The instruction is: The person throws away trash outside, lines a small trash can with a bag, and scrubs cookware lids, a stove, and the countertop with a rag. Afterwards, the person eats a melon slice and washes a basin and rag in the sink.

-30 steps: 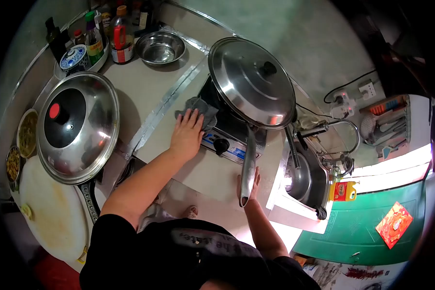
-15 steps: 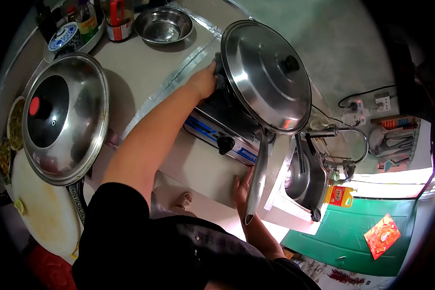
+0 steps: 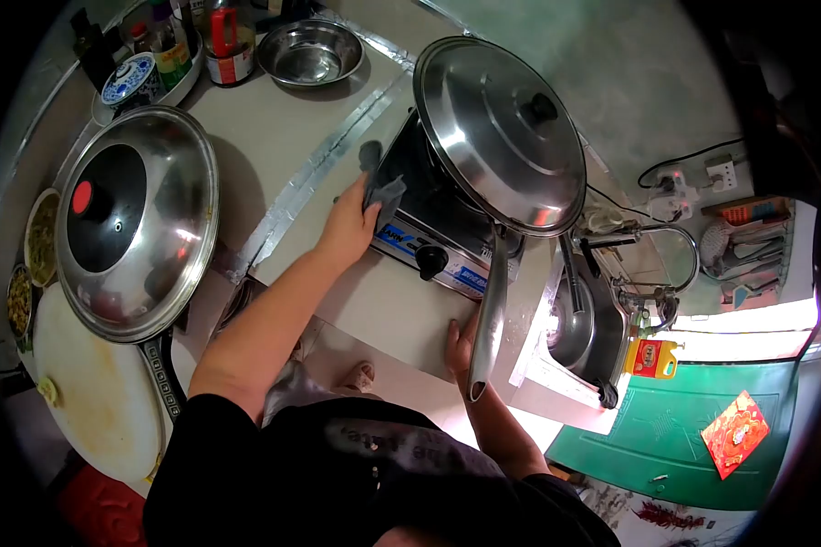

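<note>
My left hand (image 3: 345, 226) is closed on a dark grey cloth (image 3: 386, 194), which lies against the front left corner of the gas stove (image 3: 401, 169). On the stove stands a covered pan with a domed steel lid (image 3: 497, 137) and black knob. Its long steel handle (image 3: 493, 314) points towards me. Behind that handle, my right hand (image 3: 462, 346) rests at the counter's front edge with fingers stretched out, partly hidden. The stove's front carries a blue label and a black control knob (image 3: 431, 262).
At left, another lidded pan (image 3: 146, 237) stands beside a round chopping board (image 3: 100, 392) and two food dishes. A steel bowl (image 3: 311, 53) and bottles (image 3: 229, 46) sit at the back. The sink (image 3: 575, 333) and tap (image 3: 693, 264) are on the right.
My left hand has come back towards me with the cloth, from the stove's far left side to its front left corner. My right hand stays near the counter edge.
</note>
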### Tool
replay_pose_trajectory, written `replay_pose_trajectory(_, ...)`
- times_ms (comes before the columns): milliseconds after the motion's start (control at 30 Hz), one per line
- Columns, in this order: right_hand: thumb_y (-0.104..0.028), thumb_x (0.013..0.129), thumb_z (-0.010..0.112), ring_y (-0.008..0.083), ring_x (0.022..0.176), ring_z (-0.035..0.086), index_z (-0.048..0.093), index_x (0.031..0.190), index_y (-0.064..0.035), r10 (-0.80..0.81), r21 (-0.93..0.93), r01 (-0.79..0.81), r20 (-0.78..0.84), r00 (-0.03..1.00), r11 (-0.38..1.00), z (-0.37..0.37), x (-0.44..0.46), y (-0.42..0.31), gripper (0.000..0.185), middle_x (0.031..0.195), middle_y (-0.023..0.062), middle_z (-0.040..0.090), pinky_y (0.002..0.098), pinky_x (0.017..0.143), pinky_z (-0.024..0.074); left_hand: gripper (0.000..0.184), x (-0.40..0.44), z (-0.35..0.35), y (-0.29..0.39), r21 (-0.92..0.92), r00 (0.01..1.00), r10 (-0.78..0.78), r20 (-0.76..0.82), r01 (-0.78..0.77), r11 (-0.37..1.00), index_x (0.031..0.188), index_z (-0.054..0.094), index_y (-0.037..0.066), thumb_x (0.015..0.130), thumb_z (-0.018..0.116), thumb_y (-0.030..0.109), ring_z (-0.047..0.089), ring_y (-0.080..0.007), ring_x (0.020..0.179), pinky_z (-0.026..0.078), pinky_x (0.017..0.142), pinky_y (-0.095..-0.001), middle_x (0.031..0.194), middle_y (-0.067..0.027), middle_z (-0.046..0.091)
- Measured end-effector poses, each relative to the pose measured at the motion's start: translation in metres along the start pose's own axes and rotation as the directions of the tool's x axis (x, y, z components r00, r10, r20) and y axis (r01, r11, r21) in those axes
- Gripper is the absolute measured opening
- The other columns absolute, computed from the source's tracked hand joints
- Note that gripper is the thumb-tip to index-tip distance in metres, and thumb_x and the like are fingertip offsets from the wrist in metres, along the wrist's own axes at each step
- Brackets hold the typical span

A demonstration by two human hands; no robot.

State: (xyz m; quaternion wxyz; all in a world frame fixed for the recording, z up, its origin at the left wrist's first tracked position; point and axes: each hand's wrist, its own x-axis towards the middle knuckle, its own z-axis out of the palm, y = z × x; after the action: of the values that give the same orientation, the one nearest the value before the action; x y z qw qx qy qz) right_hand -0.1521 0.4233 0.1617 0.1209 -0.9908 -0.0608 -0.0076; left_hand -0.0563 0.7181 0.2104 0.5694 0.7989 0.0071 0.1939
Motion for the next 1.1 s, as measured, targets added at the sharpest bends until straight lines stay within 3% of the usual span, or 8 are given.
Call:
replay_pose_trajectory(233,-0.028,0.080,0.044,0.0283,0.127,0.006,0.006,0.132,-0.0018,0.043,-0.046,-0.043,0.004,0.999,0.998,0.014,0.000,0.010,0.070,0.137,0.0168,0.007,0.0374,0.103,0.0045,0.047,-0.050,0.000,-0.015,0.174,0.970,-0.240,0.039,0.230,0.958,0.122,0.030,-0.004,0.077,0.043,0.000,0.041,-0.0404,0.106,0.033,0.090,-0.0366,0.114,-0.0261,0.042)
replay_pose_trajectory(333,-0.034,0.079,0.043,0.0211,0.129,0.004,0.004,0.133,-0.0051,0.102,0.011,-0.102,0.031,0.994,0.995,0.020,0.001,0.017,0.073,0.139,0.0100,0.006,0.0357,0.103,0.0018,0.048,-0.041,0.006,0.004,0.135,0.980,0.097,-0.176,-0.073,0.988,0.122,0.030,-0.003,0.076,0.043,-0.003,0.036,-0.0378,0.112,0.030,0.094,-0.0383,0.121,-0.0242,0.037)
replay_pose_trajectory(400,-0.034,0.079,0.043,0.0233,0.129,0.007,0.003,0.132,-0.0024,0.184,0.076,-0.190,0.083,0.979,0.979,0.042,-0.004,0.036,0.074,0.138,0.0121,0.011,0.0365,0.104,0.0026,0.052,-0.038,0.014,0.012,0.484,0.958,0.266,0.106,-0.283,0.828,0.125,0.030,0.000,0.075,0.042,-0.002,0.026,-0.0316,0.121,0.023,0.099,-0.0400,0.129,-0.0184,0.030)
replay_pose_trajectory(733,-0.031,0.078,0.045,0.0280,0.126,0.016,0.009,0.131,-0.0018,0.107,-0.028,-0.106,0.022,0.994,0.994,0.010,0.000,0.016,0.070,0.135,0.0155,0.020,0.0394,0.103,0.0088,0.045,-0.094,0.019,-0.012,0.516,0.760,0.113,0.640,-0.534,0.670,0.118,0.041,0.001,0.073,0.043,0.006,0.026,-0.0271,0.122,0.020,0.102,-0.0368,0.127,-0.0128,0.035)
replay_pose_trajectory(900,-0.030,0.078,0.047,0.0284,0.125,0.018,0.012,0.131,-0.0025,0.138,0.106,-0.136,-0.015,0.990,0.985,0.005,0.001,0.004,0.070,0.134,0.0160,0.022,0.0420,0.102,0.0109,0.036,-0.121,0.031,0.005,0.410,0.850,0.086,0.519,-0.336,0.848,0.107,0.050,0.001,0.071,0.046,0.004,0.044,-0.0306,0.106,0.034,0.091,-0.0361,0.111,-0.0173,0.049)
replay_pose_trajectory(1000,-0.024,0.078,0.049,0.0317,0.123,0.021,0.015,0.130,-0.0024,0.072,0.211,-0.049,-0.103,0.992,0.976,-0.010,-0.003,0.001,0.066,0.132,0.0185,0.023,0.0411,0.101,0.0161,0.034,-0.144,0.048,0.026,0.011,0.903,-0.060,0.425,0.061,0.998,0.109,0.049,0.001,0.076,0.047,0.009,0.046,-0.0259,0.105,0.036,0.089,-0.0327,0.105,-0.0141,0.053)
replay_pose_trajectory(1067,-0.019,0.080,0.051,0.0355,0.121,0.023,0.019,0.129,-0.0022,0.057,0.390,0.041,-0.238,0.970,0.920,-0.020,-0.013,-0.003,0.061,0.131,0.0210,0.025,0.0394,0.100,0.0204,0.039,-0.154,0.068,0.028,-0.271,0.656,-0.473,0.588,0.711,0.649,0.117,0.043,0.003,0.081,0.050,0.017,0.045,-0.0214,0.108,0.036,0.090,-0.0305,0.112,-0.0103,0.050)
replay_pose_trajectory(1100,-0.020,0.081,0.050,0.0337,0.122,0.023,0.020,0.129,-0.0022,0.128,0.544,-0.019,-0.163,0.978,0.839,-0.027,-0.022,-0.011,0.059,0.131,0.0206,0.024,0.0377,0.100,0.0200,0.039,-0.159,0.077,0.036,-0.252,0.640,-0.452,0.621,0.709,0.658,0.117,0.043,0.003,0.081,0.050,0.017,0.045,-0.0214,0.108,0.036,0.090,-0.0305,0.112,-0.0103,0.050)
